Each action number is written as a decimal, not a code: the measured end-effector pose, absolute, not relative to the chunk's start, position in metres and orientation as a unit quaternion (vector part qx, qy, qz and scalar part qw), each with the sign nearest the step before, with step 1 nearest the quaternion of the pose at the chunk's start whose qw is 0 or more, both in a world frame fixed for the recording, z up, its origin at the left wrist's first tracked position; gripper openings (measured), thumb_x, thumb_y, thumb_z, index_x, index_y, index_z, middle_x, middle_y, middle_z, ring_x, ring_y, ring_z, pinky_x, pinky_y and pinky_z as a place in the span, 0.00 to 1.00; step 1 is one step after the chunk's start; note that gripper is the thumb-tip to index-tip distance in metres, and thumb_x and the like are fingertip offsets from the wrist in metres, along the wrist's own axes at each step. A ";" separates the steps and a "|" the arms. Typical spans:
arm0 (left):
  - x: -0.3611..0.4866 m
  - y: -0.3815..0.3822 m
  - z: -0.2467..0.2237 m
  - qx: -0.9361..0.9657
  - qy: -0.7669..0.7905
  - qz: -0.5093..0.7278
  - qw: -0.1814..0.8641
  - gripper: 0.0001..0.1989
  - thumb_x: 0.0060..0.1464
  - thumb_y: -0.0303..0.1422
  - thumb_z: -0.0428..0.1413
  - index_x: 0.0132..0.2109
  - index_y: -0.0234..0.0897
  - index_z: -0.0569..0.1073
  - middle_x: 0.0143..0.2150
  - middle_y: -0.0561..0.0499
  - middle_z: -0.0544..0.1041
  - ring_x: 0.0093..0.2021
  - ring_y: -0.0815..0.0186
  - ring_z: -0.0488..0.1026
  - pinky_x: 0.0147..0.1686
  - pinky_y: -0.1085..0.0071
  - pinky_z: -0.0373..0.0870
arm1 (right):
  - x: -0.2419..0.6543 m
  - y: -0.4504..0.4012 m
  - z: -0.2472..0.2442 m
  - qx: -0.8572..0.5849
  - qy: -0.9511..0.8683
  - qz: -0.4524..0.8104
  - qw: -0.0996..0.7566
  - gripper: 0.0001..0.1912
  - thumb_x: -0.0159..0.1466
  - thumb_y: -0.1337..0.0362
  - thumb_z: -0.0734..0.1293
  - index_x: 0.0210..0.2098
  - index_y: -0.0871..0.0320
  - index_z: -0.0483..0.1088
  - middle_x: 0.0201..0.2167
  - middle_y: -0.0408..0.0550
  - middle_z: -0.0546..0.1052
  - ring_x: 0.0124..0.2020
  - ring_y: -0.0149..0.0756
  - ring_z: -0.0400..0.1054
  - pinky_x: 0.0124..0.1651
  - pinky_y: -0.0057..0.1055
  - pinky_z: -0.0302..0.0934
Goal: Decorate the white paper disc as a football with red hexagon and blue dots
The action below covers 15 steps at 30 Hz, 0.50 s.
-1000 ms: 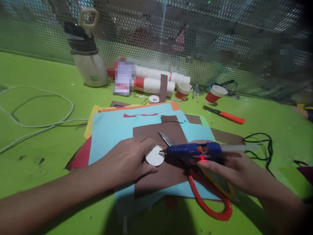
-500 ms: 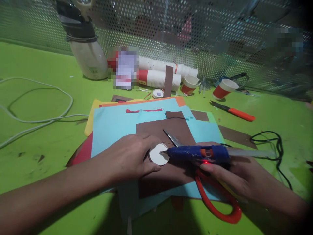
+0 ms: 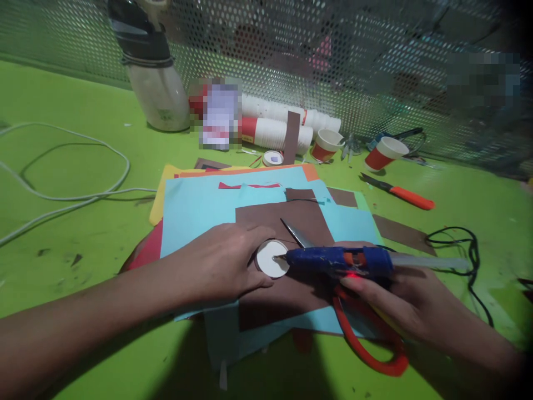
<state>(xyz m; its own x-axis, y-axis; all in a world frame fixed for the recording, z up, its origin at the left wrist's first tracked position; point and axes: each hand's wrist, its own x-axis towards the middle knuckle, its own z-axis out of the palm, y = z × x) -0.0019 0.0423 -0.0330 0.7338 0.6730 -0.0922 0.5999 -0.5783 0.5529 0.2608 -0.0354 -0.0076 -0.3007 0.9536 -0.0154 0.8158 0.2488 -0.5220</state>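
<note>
My left hand (image 3: 233, 256) pinches a small white disc (image 3: 268, 268) with a brown rim between thumb and fingers, over a sheet of brown paper (image 3: 287, 222). In my right hand (image 3: 403, 300) is a blue hot glue gun (image 3: 320, 261), its red light lit and a clear glue stick (image 3: 433, 262) sticking out of the back. The gun's nozzle meets the white face of the disc, where a small grey spot of glue seems to show. Scissors (image 3: 353, 339) with red handles lie beneath the gun, their blades partly hidden. Light blue sheets (image 3: 200, 211) lie under the brown paper.
A white-and-grey kettle (image 3: 160, 100) and stacked paper cups (image 3: 278, 133) stand at the back by a perforated metal screen. Two red-and-white cups (image 3: 387, 154) and an orange-handled cutter (image 3: 412, 198) are at the right. White cable (image 3: 83, 197) loops at left; black cord (image 3: 474, 250) at right.
The view has shifted slightly, so the things at the back sit a little further right. Both hands keep almost the same pose, with the nozzle still at the disc.
</note>
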 end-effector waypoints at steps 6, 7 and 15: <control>-0.002 0.042 -0.032 0.890 0.352 0.072 0.282 0.17 0.52 0.36 0.59 0.50 0.43 0.71 0.37 0.54 0.78 0.33 0.62 0.71 0.30 0.70 0.59 | 0.257 -0.034 -0.006 -0.570 -0.769 0.243 0.156 0.19 0.66 0.56 0.62 0.20 0.56 0.68 0.13 0.40 0.69 0.15 0.29 0.61 0.14 0.23 0.55; -0.002 0.042 -0.032 0.889 0.353 0.070 0.282 0.17 0.52 0.36 0.60 0.50 0.43 0.72 0.37 0.54 0.78 0.33 0.62 0.71 0.30 0.70 0.59 | 0.257 -0.035 -0.006 -0.571 -0.769 0.243 0.156 0.20 0.66 0.56 0.63 0.19 0.56 0.67 0.13 0.40 0.68 0.15 0.29 0.60 0.14 0.23 0.55; 0.000 0.041 -0.029 0.887 0.361 0.057 0.283 0.14 0.52 0.35 0.59 0.47 0.42 0.73 0.36 0.53 0.77 0.31 0.63 0.70 0.28 0.70 0.57 | 0.259 -0.039 -0.008 -0.591 -0.739 0.283 0.158 0.13 0.65 0.56 0.63 0.32 0.56 0.75 0.19 0.41 0.74 0.19 0.33 0.68 0.18 0.25 0.63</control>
